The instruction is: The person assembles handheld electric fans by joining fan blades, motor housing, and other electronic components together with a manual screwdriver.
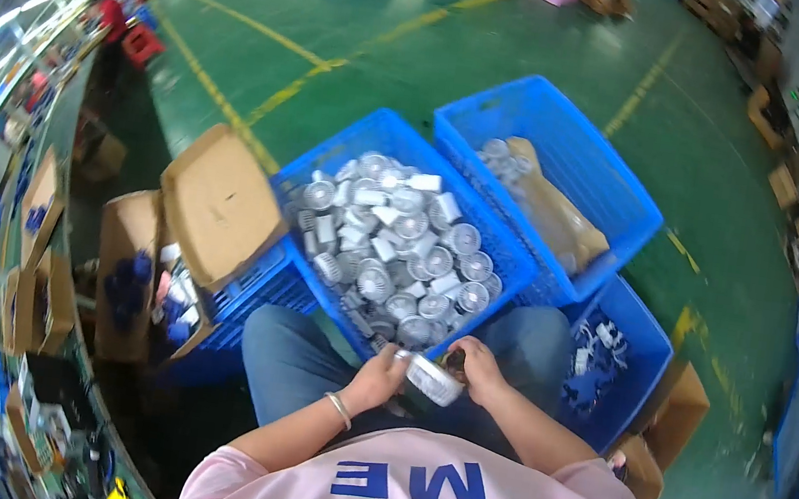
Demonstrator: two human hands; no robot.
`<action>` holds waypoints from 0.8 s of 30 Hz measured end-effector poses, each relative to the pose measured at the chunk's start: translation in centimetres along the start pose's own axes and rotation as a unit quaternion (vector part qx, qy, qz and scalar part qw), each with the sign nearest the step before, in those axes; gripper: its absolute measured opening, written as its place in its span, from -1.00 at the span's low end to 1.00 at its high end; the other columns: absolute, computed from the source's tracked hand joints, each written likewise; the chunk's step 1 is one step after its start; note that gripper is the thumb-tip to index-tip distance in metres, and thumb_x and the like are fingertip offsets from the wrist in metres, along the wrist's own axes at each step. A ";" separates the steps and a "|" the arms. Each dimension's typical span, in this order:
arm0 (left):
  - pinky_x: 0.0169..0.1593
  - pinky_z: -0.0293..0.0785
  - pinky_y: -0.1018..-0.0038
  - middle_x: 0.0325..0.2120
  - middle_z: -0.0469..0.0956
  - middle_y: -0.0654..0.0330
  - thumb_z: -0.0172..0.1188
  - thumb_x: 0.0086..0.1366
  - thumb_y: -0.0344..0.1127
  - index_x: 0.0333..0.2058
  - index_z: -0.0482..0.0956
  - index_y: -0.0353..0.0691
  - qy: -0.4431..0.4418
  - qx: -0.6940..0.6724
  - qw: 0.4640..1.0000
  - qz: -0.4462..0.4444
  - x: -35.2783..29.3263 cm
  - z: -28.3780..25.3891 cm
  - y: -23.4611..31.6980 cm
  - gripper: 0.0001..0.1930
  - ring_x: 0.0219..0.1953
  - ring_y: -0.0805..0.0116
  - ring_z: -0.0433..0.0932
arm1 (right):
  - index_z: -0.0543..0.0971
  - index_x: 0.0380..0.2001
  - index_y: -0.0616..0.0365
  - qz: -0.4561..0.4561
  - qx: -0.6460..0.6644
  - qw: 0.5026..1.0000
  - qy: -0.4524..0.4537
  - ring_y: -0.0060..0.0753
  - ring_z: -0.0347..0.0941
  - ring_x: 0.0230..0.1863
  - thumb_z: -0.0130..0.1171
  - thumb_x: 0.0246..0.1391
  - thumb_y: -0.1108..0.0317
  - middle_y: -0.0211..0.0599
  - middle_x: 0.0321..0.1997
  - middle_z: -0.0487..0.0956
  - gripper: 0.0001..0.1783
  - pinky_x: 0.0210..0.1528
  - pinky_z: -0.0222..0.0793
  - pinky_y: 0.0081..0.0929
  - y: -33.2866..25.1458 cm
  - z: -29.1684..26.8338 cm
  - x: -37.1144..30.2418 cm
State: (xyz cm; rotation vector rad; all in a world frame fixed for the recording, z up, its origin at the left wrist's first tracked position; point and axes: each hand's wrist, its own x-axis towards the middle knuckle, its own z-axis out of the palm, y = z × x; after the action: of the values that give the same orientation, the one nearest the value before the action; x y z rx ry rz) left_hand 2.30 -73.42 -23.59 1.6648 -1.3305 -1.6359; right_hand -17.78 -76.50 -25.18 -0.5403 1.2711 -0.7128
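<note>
My left hand (pixel 377 380), with a light band at its wrist, grips a small white fan (pixel 434 381) by one end, above my lap. Its broad ribbed face is turned up. On the other side of it, my right hand (pixel 480 371) is closed, with a small dark thing (pixel 455 360) at its fingertips whose kind I cannot make out. Just beyond both hands stands a blue crate (pixel 383 122) between my knees, heaped with similar white and grey fans (pixel 375 282) with round grilles and short blocky bodies.
A second blue crate (pixel 579 112) holds a brown bag (pixel 570 217) and some clear round parts. To my right, a blue bin (pixel 647 328) contains dark blue and white pieces. Open cardboard boxes (pixel 223 206) stand at my left, alongside a long cluttered bench (pixel 59 306).
</note>
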 end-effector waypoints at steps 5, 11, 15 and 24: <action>-0.41 0.41 0.22 -0.56 0.50 -0.11 -0.07 0.32 -0.10 -0.20 0.31 -0.35 -0.011 0.081 0.995 0.061 0.8 3.4 0.0 -0.65 -0.48 -0.08 0.52 | 0.49 -0.43 0.05 0.102 -0.064 0.993 0.015 -0.50 0.43 -0.51 -0.09 0.07 0.13 -0.40 -0.54 0.46 -0.73 -0.49 0.33 -0.50 -1.0 -4.2 -2.8; -0.28 0.39 0.14 -0.39 0.48 -0.22 -0.01 0.27 -0.28 -0.06 0.24 -0.32 0.065 0.134 0.962 0.228 0.6 4.3 4.7 -0.67 -0.31 -0.25 0.46 | 0.50 -0.23 0.03 0.237 0.132 0.947 -0.170 -0.54 0.35 -0.56 -0.10 0.13 -0.18 -0.41 -0.46 0.48 -0.50 -0.59 0.19 -0.65 -1.8 -7.2 -4.0; -0.15 0.42 0.24 -0.25 0.43 -0.04 0.17 0.12 -0.22 -0.01 0.25 -0.32 -0.119 0.349 0.844 0.390 2.1 2.2 5.1 -0.49 -0.23 -0.03 0.48 | 0.49 -0.17 0.03 0.227 0.234 0.927 -0.185 -0.65 0.25 -0.64 0.02 0.09 -0.03 -0.45 -0.45 0.50 -0.60 -0.73 -0.04 -0.72 -2.8 -8.5 -5.3; 0.10 0.28 0.22 -0.02 0.35 -0.29 0.10 0.19 -0.17 0.06 0.25 -0.39 0.225 0.200 0.954 0.002 15.1 -1.2 -4.5 -0.46 0.04 -0.17 0.34 | 0.46 -0.42 0.07 -0.058 0.106 0.984 0.127 -0.63 0.23 -0.68 0.05 0.10 0.08 -0.49 -0.59 0.37 -0.72 -0.74 0.03 -0.69 -11.4 -18.7 4.3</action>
State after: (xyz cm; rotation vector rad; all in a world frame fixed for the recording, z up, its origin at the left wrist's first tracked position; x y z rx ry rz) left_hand 2.30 -84.63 -34.71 2.1013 -1.4765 -0.9283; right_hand -37.49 -86.96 -24.04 -0.3578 1.3862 -1.0282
